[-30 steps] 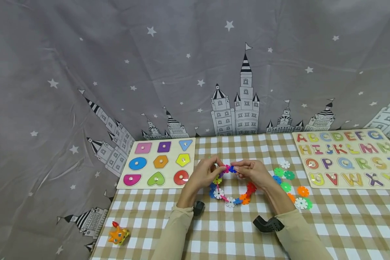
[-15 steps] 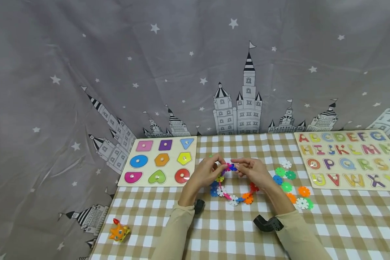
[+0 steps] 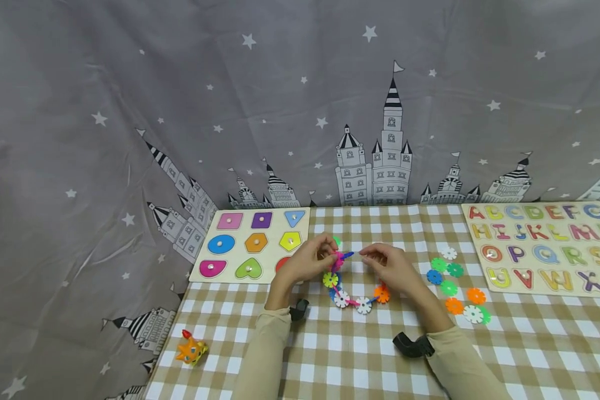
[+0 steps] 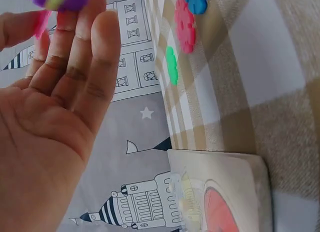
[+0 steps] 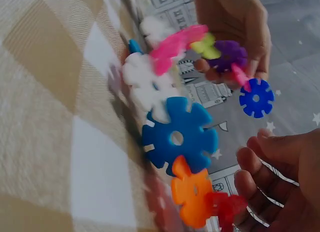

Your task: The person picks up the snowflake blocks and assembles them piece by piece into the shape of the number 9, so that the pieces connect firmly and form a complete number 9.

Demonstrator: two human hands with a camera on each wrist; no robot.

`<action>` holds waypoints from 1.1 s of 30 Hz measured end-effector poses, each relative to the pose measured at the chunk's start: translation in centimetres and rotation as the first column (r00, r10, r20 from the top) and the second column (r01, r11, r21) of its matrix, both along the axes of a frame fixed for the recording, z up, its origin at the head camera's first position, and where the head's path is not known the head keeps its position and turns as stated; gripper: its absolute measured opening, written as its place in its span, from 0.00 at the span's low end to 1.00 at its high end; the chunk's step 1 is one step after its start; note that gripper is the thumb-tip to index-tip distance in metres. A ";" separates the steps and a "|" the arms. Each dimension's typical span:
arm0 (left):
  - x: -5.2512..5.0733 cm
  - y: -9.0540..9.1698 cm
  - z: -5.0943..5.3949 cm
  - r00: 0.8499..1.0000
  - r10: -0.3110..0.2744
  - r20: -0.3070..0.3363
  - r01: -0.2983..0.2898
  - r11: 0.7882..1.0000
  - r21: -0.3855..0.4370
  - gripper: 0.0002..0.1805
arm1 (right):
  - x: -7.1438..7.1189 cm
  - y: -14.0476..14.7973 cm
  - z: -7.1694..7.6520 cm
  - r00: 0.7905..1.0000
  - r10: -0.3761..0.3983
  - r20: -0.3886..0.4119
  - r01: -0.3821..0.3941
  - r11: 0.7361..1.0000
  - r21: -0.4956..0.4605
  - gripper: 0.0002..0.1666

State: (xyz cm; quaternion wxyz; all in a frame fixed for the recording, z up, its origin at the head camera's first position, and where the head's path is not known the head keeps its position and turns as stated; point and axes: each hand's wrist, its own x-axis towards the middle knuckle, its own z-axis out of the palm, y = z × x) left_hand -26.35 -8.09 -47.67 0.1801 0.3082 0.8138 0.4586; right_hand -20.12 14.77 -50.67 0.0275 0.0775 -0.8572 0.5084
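Note:
A chain of interlocking flower-shaped discs curves between the two hands. My left hand (image 3: 312,258) pinches a pink disc (image 3: 338,259) near the chain's upper end, and a dark blue disc (image 5: 256,98) sticks out beyond it. Purple (image 5: 227,56), yellow (image 3: 330,279), white (image 3: 364,305) and orange (image 3: 381,294) discs follow along the chain. My right hand (image 3: 387,265) is loosely bent close to the blue disc; the right wrist view shows a gap between them. A red disc (image 5: 226,208) at the other end lies by its lower fingers; whether they touch it is unclear.
Loose discs, among them a green disc (image 3: 455,270) and a white disc (image 3: 473,314), lie to the right. A shape puzzle board (image 3: 245,266) is at left, an alphabet board (image 3: 525,280) at right. A small orange toy figure (image 3: 192,349) stands front left on the checked cloth (image 3: 350,355).
The right fingers have come off the dark blue disc. My left hand has shifted slightly left with the chain's end, and the blue disc has turned edge-on. The head view has swung a little left.

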 end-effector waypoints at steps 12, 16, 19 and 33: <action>-0.7 -1.9 0.4 0.998 -0.045 -0.038 0.041 0.995 -0.087 0.27 | -1.0 -2.4 -0.5 0.972 0.214 -0.097 -0.168 0.922 0.348 0.20; -0.7 -2.3 0.6 0.998 -0.064 -0.018 0.062 0.995 -0.082 0.28 | -1.3 -3.0 -0.6 0.957 0.276 -0.090 -0.210 0.873 0.440 0.34; -0.8 -2.5 0.6 0.998 -0.065 -0.006 0.064 0.995 -0.077 0.27 | -1.5 -3.2 -0.8 0.939 0.329 -0.103 -0.233 0.826 0.513 0.40; -0.7 -2.9 0.7 1.000 -0.020 0.016 0.022 0.994 -0.109 0.24 | -1.7 -3.8 -1.1 0.936 0.319 -0.151 -0.184 0.807 0.562 0.29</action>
